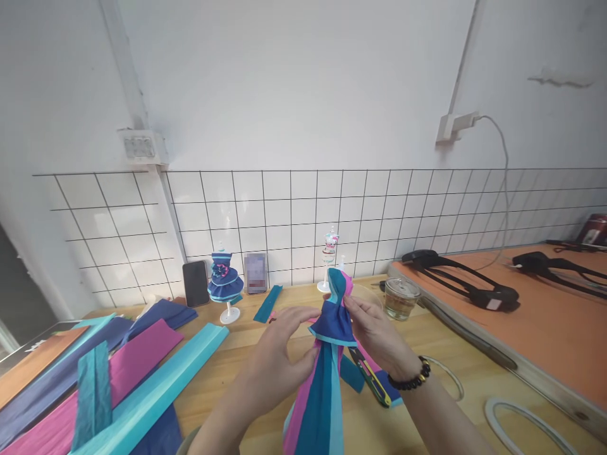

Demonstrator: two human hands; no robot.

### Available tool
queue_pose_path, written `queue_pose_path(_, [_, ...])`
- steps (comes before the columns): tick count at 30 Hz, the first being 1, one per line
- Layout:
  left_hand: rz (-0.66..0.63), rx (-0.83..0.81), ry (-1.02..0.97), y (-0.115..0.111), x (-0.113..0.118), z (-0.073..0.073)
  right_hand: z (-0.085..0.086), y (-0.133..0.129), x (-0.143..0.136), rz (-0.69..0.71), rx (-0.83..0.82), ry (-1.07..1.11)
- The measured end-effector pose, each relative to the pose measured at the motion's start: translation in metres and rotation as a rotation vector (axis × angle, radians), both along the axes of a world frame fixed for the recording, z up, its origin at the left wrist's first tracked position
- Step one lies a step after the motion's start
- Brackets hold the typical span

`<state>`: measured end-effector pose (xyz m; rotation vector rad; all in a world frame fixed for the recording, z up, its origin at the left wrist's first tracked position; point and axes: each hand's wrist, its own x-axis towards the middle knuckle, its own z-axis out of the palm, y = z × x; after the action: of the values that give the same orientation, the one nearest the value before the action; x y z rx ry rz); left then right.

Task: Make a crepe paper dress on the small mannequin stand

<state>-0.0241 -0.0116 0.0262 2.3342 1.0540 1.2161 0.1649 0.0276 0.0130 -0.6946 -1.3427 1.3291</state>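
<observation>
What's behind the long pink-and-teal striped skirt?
Visible past its right edge: a flat teal strip and a yellow-and-black utility knife. Whatever the skirt covers can't be seen.

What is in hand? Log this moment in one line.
right hand: pinching flared blue-teal-pink crepe-like dress | left hand: curved open beside it, contact unclear | nearby: yellow-edged dark utility knife, round clear cup

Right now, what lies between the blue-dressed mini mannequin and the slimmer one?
In the head view, a propped rectangular panel, its front blurred, and a teal strip lie between the blue-dressed mannequin and the slimmer one.
</observation>
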Motion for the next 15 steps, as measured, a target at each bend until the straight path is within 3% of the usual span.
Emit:
queue_pose_path(9, [0.153, 0.394, 0.192, -0.005, 0.014, 0.000, 0.000, -0.005, -0.007, -0.134, -0.053, 0.014])
queue_pose_path(15, [0.184, 0.511, 0.263, -0.002, 0.014, -0.004, 0.000, -0.008, -0.010, -0.116, -0.052, 0.018])
